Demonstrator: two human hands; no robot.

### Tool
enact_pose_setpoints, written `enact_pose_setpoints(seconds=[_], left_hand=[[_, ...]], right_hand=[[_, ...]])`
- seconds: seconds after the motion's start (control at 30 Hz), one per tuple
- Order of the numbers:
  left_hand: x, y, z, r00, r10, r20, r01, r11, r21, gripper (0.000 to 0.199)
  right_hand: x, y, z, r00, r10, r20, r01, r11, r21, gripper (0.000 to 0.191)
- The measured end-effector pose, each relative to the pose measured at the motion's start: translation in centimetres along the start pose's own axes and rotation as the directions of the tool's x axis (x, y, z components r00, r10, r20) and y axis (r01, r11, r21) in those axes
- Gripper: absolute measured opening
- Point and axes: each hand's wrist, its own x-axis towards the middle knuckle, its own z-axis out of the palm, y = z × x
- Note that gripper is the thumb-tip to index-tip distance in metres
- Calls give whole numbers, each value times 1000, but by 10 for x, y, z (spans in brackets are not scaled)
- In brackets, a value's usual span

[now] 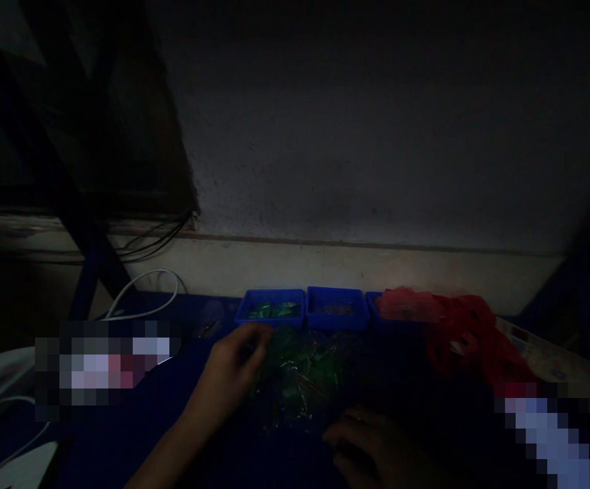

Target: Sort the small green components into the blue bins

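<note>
In dim light, a loose pile of clear and green small plastic packets point(305, 380) lies on the dark blue tabletop. My left hand point(233, 360) is at the pile's left edge, just in front of a blue bin point(241, 319). Its thumb and fingers are bent together in a pinch; whatever is between the tips is too dark to make out. On the near right side of the packets is my right hand point(371, 438), palm down, with bent fingers and a gap between thumb and forefinger. Nothing shows in it.
Green packets lie in the left bin, small clear ones in the middle blue bin point(338, 326). Red netting point(472, 333) spills over the right bin. A white cable point(177, 285) loops at the left. A wall point(356, 170) rises behind; pixelated patches hide both sides.
</note>
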Motion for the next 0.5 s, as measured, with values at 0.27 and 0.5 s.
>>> enact_pose_setpoints(seconds=[0.27, 0.5], left_hand=[[-39, 6, 55, 841, 19, 541, 362, 724, -587, 17], [-53, -1, 76, 772, 28, 635, 425, 721, -547, 13]], right_hand=[[1, 11, -11, 987, 86, 136, -147, 826, 545, 51], [2, 12, -14, 971, 183, 151, -233, 858, 457, 27]])
